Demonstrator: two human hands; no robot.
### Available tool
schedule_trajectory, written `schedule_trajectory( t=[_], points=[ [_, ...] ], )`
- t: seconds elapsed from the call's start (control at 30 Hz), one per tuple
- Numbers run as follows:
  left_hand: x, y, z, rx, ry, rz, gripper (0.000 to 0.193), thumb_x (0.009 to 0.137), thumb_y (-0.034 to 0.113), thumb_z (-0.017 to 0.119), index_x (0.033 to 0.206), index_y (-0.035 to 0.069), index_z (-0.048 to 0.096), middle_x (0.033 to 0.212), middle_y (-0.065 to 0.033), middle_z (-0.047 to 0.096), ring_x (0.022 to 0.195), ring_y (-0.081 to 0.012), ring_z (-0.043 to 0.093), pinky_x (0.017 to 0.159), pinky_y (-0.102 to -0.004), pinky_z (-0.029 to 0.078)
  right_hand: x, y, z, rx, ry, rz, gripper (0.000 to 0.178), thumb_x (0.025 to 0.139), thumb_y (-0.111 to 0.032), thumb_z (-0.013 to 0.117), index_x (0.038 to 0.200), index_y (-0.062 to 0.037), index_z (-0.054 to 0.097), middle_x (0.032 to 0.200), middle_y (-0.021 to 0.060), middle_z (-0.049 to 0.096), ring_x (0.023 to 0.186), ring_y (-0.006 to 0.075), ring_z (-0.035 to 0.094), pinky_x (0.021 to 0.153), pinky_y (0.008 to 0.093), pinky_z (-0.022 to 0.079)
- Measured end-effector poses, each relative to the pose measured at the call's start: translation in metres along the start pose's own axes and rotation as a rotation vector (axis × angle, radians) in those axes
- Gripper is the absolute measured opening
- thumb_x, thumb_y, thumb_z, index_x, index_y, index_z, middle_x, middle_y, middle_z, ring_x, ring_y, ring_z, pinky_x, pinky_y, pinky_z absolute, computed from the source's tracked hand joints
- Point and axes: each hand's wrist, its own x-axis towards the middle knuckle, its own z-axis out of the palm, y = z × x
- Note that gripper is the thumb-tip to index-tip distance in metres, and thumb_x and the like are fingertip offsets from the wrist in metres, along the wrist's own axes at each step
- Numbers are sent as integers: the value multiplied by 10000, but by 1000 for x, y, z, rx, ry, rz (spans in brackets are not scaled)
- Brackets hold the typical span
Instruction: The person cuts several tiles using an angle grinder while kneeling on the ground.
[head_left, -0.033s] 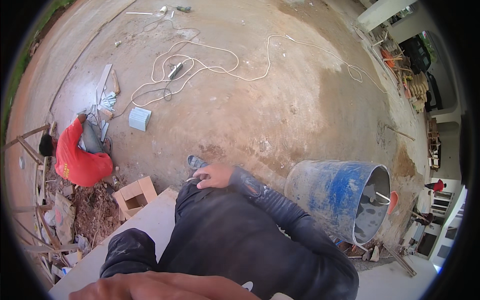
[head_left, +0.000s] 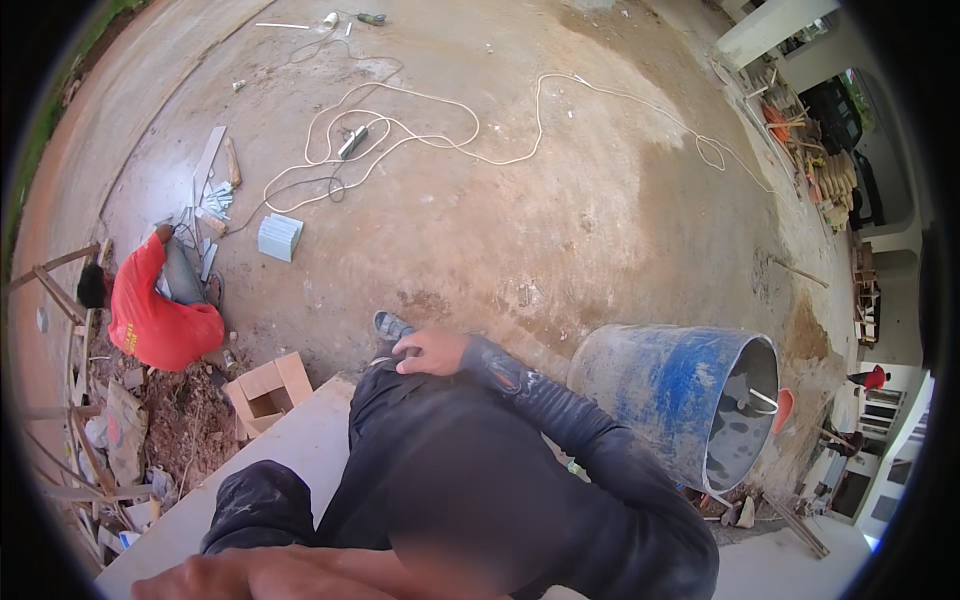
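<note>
My right hand [head_left: 432,352] lies over my bent knee in dark, dusty trousers [head_left: 395,400]. Its fingers hang loosely apart and hold nothing. Below that knee a sandalled foot [head_left: 392,326] rests on the ground. My left hand [head_left: 195,578] is at the lower edge, close to my other knee [head_left: 258,495]. The frame's edge cuts it off, so its fingers do not show. Beneath my legs is a pale, flat ledge [head_left: 230,470].
A scuffed blue drum [head_left: 660,390] stands at my right. A cardboard box [head_left: 262,385] is beside the ledge at left. Farther left, a person in a red shirt [head_left: 165,315] crouches near grey tiles [head_left: 280,237]. A pale cord [head_left: 430,105] loops across the ground near a power tool [head_left: 353,142].
</note>
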Motion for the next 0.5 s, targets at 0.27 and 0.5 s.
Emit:
schedule_trajectory(
  t=[0.27,0.5],
  points=[
    [-32,32,-18,3,-4,103,374,951,375,602,1063,25,536,1052,-113,524,982,-203,501,792,-307,397,28,147,1,-135,404,234,502,860,-381,645,1256,-75,604,1049,144,697,950,243,661,852,355,516],
    [-53,46,-42,-38,-5,118,411,947,385,604,1112,21,507,1110,-115,497,1037,-208,467,837,-324,374,-1,277,33,-161,330,628,347,863,-361,622,1121,-149,717,997,101,727,862,223,694,774,359,541]
  ],
)
